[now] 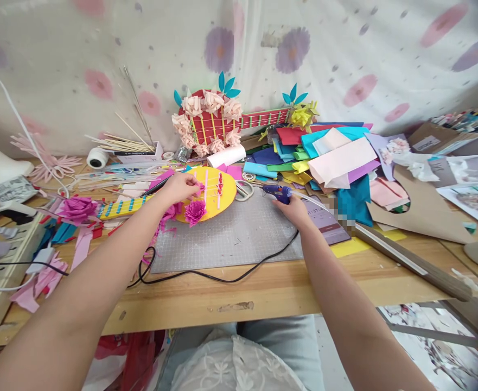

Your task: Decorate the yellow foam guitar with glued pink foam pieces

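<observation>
My left hand (182, 189) is closed at the fingertips over the yellow paper guitar (222, 202), pinching a small pink paper flower (200, 188) that the fingers partly hide. Just below it, a fuller magenta paper flower (195, 212) sits on the guitar body, with more pink crepe paper by my wrist. The guitar's neck, with blue stripes, runs left under my forearm. In my right hand (291, 210) is a blue hot glue gun (277, 191), its nozzle pointing left toward the guitar. A pair of scissors (244, 191) lies between the guitar and the glue gun.
A grey cutting mat (222, 247) lies in front, crossed by a black cord (230, 280). Behind stands a red guitar (212, 122) with pale roses. Colored paper (340, 157) piles up at right, near a phone-like screen (328, 222). A power strip (13, 271) is at left.
</observation>
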`<control>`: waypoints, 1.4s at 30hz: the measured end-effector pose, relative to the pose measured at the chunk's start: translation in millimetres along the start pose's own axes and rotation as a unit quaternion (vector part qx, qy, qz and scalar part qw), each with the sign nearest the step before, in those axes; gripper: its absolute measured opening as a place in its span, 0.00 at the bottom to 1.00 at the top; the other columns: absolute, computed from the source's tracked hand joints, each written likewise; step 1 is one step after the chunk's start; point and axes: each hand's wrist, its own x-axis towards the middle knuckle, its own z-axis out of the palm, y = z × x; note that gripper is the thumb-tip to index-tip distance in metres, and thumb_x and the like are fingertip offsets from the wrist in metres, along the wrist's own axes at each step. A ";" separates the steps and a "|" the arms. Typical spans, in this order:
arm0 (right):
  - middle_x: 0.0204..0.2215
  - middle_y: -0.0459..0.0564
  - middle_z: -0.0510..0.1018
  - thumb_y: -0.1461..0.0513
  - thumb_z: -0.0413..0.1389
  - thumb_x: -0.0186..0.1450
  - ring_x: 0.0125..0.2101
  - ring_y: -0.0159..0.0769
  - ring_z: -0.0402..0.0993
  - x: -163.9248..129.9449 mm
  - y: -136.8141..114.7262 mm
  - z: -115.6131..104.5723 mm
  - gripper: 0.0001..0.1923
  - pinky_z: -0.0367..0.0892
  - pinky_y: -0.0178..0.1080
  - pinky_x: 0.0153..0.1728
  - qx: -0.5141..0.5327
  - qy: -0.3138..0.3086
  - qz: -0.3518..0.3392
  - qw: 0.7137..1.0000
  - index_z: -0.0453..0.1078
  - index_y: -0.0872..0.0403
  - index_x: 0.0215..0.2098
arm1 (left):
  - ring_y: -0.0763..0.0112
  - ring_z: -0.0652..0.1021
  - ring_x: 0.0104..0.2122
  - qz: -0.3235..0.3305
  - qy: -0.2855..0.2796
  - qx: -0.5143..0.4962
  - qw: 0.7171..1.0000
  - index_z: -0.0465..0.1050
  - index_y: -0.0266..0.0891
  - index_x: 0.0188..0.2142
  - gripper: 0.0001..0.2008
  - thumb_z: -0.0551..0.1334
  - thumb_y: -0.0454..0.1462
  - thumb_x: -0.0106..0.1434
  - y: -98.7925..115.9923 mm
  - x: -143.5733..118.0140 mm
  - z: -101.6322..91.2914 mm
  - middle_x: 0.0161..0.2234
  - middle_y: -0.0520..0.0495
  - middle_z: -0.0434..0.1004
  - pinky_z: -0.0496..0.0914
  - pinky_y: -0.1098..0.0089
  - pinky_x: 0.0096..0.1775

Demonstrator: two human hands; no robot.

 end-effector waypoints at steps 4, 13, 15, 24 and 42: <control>0.39 0.60 0.77 0.50 0.55 0.57 0.39 0.46 0.73 -1.2 -1.2 -0.7 0.24 0.63 0.39 0.36 0.006 0.000 0.000 1.000 0.71 0.60 0.43 | 0.71 0.76 0.23 -0.001 0.000 0.012 1.000 0.72 0.38 0.20 0.06 0.61 0.38 0.48 -1.5 -0.2 -0.5 0.23 0.49 0.76 0.69 0.73 0.25; 0.28 0.55 0.75 0.48 0.55 0.53 0.29 0.40 0.71 0.6 -2.6 -8.0 0.23 0.62 0.38 0.29 0.051 0.011 -0.001 0.999 0.73 0.59 0.37 | 0.75 0.66 0.17 0.037 0.065 0.128 0.989 0.80 0.42 0.25 0.11 0.60 0.43 0.48 -3.6 -3.0 -9.0 0.14 0.54 0.69 0.58 0.74 0.20; 0.25 0.53 0.74 0.47 0.56 0.53 0.25 0.37 0.69 -1.2 -8.0 -12.5 0.24 0.61 0.37 0.26 0.081 0.017 0.002 0.997 0.72 0.59 0.35 | 0.75 0.67 0.19 0.028 0.074 0.085 0.993 0.79 0.42 0.24 0.09 0.62 0.41 0.46 -4.3 -5.4 -8.6 0.17 0.54 0.72 0.58 0.74 0.20; 0.19 0.44 0.66 0.46 0.59 0.50 0.18 0.27 0.59 -27.6 -59.9 -28.8 0.23 0.55 0.33 0.18 0.267 -0.063 -0.070 0.959 0.71 0.57 0.31 | 0.74 0.72 0.21 -0.048 0.122 -0.125 0.983 0.75 0.38 0.21 0.05 0.64 0.34 0.40 13.8 -21.3 -9.7 0.18 0.51 0.71 0.62 0.77 0.19; 0.18 0.44 0.68 0.47 0.60 0.50 0.18 0.25 0.58 -77.9 -121.5 -23.7 0.19 0.54 0.31 0.17 0.281 -0.215 -0.205 0.913 0.68 0.55 0.24 | 0.76 0.71 0.20 -0.094 0.240 -0.368 0.893 0.68 0.37 0.25 0.15 0.67 0.41 0.38 14.3 -91.7 31.9 0.20 0.54 0.69 0.57 0.78 0.17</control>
